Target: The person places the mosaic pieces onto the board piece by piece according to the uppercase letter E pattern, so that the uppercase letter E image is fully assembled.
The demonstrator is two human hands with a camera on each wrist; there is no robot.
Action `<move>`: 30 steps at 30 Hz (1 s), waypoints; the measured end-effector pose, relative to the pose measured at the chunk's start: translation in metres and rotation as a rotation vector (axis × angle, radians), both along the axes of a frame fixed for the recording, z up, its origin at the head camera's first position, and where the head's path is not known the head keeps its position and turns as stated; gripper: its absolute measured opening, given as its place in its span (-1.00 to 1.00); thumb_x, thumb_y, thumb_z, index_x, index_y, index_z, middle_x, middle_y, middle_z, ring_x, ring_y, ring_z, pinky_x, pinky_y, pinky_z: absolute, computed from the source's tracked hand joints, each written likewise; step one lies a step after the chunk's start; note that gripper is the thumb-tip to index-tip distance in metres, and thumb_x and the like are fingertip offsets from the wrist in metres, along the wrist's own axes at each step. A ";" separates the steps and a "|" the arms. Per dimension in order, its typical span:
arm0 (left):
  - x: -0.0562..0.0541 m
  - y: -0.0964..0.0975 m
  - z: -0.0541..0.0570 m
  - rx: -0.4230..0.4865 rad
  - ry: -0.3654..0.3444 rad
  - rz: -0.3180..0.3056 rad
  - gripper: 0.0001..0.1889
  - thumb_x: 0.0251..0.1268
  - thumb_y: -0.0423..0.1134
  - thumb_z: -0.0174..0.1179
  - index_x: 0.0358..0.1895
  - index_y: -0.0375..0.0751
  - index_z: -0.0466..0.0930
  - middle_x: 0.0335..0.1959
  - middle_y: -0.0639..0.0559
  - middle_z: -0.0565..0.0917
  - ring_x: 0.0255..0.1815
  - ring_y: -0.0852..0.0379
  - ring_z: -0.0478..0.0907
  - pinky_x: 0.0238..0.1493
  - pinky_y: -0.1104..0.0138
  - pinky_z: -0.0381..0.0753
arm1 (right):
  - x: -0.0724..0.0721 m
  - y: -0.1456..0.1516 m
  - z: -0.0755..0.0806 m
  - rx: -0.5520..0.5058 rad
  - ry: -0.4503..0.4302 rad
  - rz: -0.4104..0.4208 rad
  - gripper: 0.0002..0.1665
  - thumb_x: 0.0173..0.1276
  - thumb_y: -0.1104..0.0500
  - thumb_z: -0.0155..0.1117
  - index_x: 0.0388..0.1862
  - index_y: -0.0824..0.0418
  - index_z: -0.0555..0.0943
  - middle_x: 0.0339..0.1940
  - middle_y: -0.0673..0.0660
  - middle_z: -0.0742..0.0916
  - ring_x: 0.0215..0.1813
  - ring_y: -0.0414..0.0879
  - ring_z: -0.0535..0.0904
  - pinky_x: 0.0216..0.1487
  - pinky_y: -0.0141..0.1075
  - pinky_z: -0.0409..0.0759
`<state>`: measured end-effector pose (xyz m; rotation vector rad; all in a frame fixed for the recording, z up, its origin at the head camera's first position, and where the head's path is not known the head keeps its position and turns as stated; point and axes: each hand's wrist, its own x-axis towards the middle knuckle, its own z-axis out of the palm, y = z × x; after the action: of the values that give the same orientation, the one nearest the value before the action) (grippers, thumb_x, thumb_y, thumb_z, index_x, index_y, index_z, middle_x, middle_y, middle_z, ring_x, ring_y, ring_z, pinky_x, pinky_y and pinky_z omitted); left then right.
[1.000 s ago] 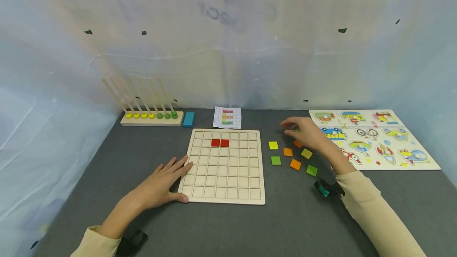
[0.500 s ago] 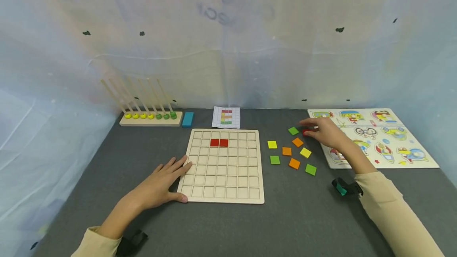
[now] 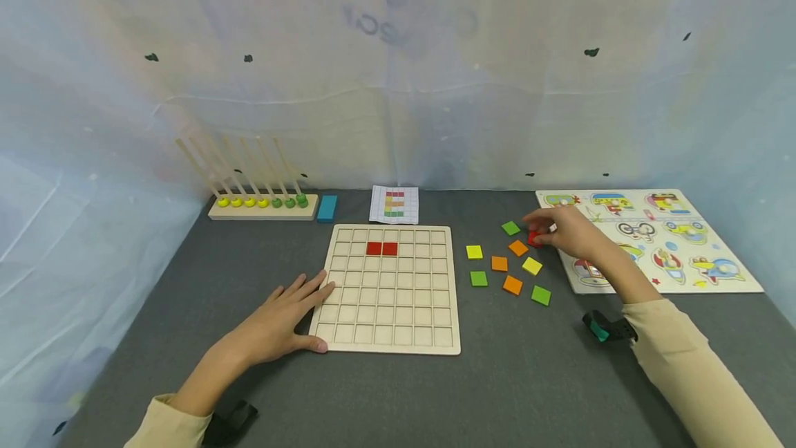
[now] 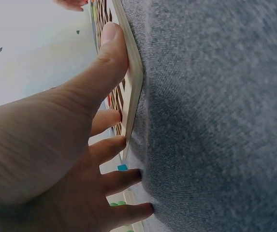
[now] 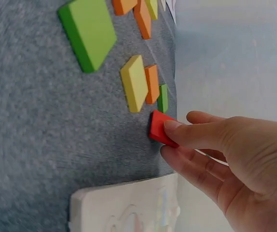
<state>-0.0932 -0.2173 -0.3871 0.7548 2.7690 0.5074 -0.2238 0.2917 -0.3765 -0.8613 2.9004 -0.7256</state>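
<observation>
My left hand (image 3: 280,320) rests with fingers spread on the left edge of a wooden grid board (image 3: 395,300). In the left wrist view its thumb (image 4: 113,53) lies over the board's rim, and two fingertips reach the grey cloth. Two red tiles (image 3: 382,249) sit side by side in the board's second row. Beyond the loose tiles, my right hand (image 3: 567,232) pinches another red square tile (image 5: 158,126) between thumb and fingers. That tile looks tilted in the right wrist view, close over the cloth.
Several green, orange and yellow tiles (image 3: 499,263) lie right of the board. A picture puzzle board (image 3: 678,282) is under and beyond the right forearm. At the back stand a pattern card (image 3: 408,217), a blue block (image 3: 327,209) and a bead counting rack (image 3: 261,211).
My right hand has moved right, from over a green tile to the red tile, which it now pinches. More of that tile shows now. The left hand has stayed put.
</observation>
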 end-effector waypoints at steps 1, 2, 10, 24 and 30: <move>0.000 0.000 0.000 -0.001 0.000 0.001 0.01 0.04 0.25 0.31 0.53 -0.16 0.16 0.55 -0.23 0.08 0.50 -0.43 -0.01 0.29 -0.40 0.04 | 0.001 0.000 0.002 0.005 -0.005 0.000 -0.57 0.17 0.48 0.38 0.07 0.46 0.62 -0.24 0.19 0.75 -0.17 0.11 0.67 -0.17 -0.04 0.63; 0.000 0.001 0.000 -0.002 0.000 0.002 0.01 0.04 0.25 0.32 0.53 -0.16 0.16 0.55 -0.23 0.08 0.50 -0.43 -0.01 0.29 -0.40 0.04 | 0.001 0.000 0.004 0.010 -0.012 -0.001 -0.58 0.19 0.49 0.36 0.07 0.45 0.62 -0.25 0.17 0.75 -0.17 0.09 0.66 -0.17 -0.05 0.63; -0.002 0.001 -0.001 0.002 0.008 0.001 0.02 0.03 0.27 0.30 0.53 -0.15 0.16 0.55 -0.23 0.09 0.50 -0.42 0.00 0.29 -0.40 0.04 | 0.001 -0.008 0.014 0.010 0.011 -0.005 -0.59 0.22 0.52 0.30 0.08 0.45 0.61 -0.21 0.20 0.75 -0.15 0.11 0.66 -0.17 -0.05 0.64; 0.000 -0.001 -0.003 0.002 0.003 0.004 0.02 0.03 0.29 0.29 0.54 -0.14 0.15 0.55 -0.22 0.08 0.50 -0.42 -0.01 0.29 -0.40 0.04 | -0.007 -0.048 0.011 -0.036 -0.022 0.001 -0.60 0.27 0.43 0.32 0.11 0.39 0.62 -0.18 0.20 0.75 -0.12 0.10 0.67 -0.11 -0.05 0.65; 0.000 0.000 -0.002 0.001 0.005 0.002 0.02 0.03 0.28 0.30 0.53 -0.14 0.15 0.55 -0.22 0.08 0.49 -0.42 0.00 0.29 -0.40 0.04 | -0.011 -0.068 0.009 -0.056 -0.021 0.048 -0.62 0.26 0.43 0.34 0.08 0.39 0.63 -0.18 0.18 0.75 -0.12 0.07 0.66 -0.08 -0.05 0.64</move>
<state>-0.0937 -0.2173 -0.3893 0.7552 2.7745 0.5084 -0.2348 0.2238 -0.3680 -0.9204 2.8432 -0.8107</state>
